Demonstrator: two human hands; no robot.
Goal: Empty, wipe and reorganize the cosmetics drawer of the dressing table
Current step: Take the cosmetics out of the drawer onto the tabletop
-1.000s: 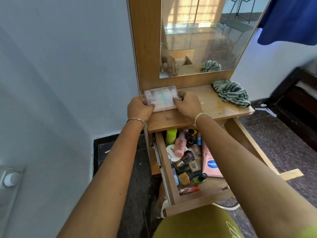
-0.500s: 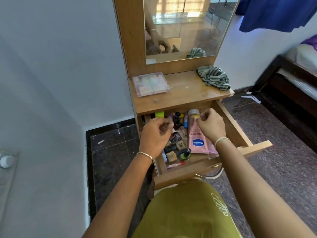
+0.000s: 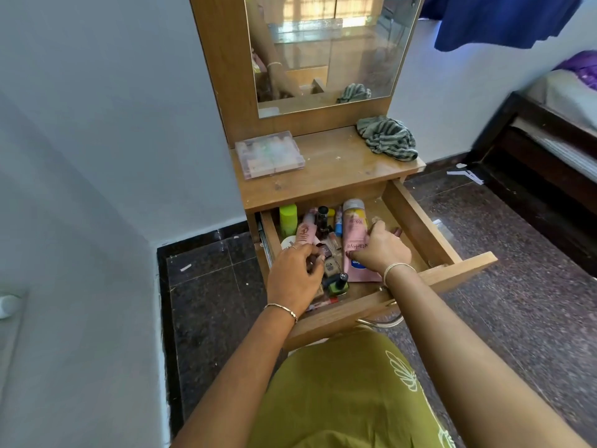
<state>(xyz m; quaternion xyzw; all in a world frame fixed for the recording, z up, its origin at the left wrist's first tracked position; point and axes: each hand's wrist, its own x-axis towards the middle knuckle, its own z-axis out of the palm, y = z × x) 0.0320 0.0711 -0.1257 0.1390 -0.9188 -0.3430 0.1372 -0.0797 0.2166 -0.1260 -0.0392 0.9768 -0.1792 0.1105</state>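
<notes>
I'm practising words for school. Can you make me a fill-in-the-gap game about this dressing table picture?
1. The drawer is pulled ____.
2. The striped cloth on the tabletop is reflected in the ____.
3. The right hand holds a ____ tube.
Missing words: open, mirror, pink.

Soft, even daylight fills the room. The wood-framed rectangular mirror (image 3: 323, 59) reflects a bright barred window (image 3: 310, 24), and a pale sheen lies on the glossy wooden bench (image 3: 349, 169). The open wooden drawer (image 3: 416, 221) sits in mild shade. Print on the pink lotion tube (image 3: 353, 234) reads sharply; wide-angle bending stretches walls (image 3: 97, 156) and forearms (image 3: 484, 367) at the edges.
</notes>
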